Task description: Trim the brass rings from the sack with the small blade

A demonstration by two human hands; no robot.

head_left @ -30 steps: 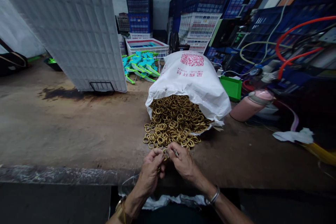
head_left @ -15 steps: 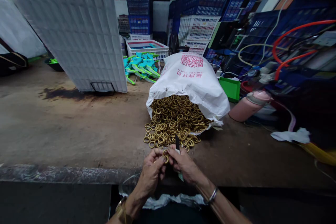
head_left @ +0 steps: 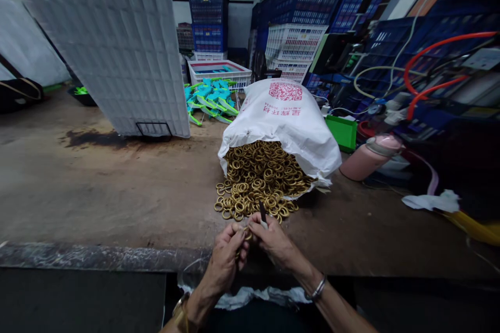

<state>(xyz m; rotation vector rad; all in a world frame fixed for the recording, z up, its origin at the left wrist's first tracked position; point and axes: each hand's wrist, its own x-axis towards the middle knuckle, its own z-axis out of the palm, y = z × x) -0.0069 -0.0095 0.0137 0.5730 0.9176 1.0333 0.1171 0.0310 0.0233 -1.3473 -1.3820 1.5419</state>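
Observation:
In the head view, my left hand (head_left: 223,260) is closed, its thumb and fingers pinching a brass-coloured ring (head_left: 248,236). Another bit of ring shows lower between those fingers. My right hand (head_left: 276,245) meets it from the right, fingertips close to the ring. It is closed around a slim tool with a dark end (head_left: 262,211) that sticks up past the fingers; its working part is hidden. Just beyond both hands, a heap of similar rings (head_left: 250,199) spills out of a white sack (head_left: 279,125) lying on its side with its mouth towards me.
A tall white ribbed panel (head_left: 140,57) stands on the wooden table (head_left: 97,192) at left. Turquoise and green plastic pieces (head_left: 211,99) lie behind the sack. To its right are a green tray (head_left: 341,132) and a pink bottle (head_left: 369,158). Stacked crates (head_left: 297,41) fill the back.
My right hand has turned slightly, and the pale green piece under it is out of sight. The ring in my left fingers has tilted. The heap and sack look the same.

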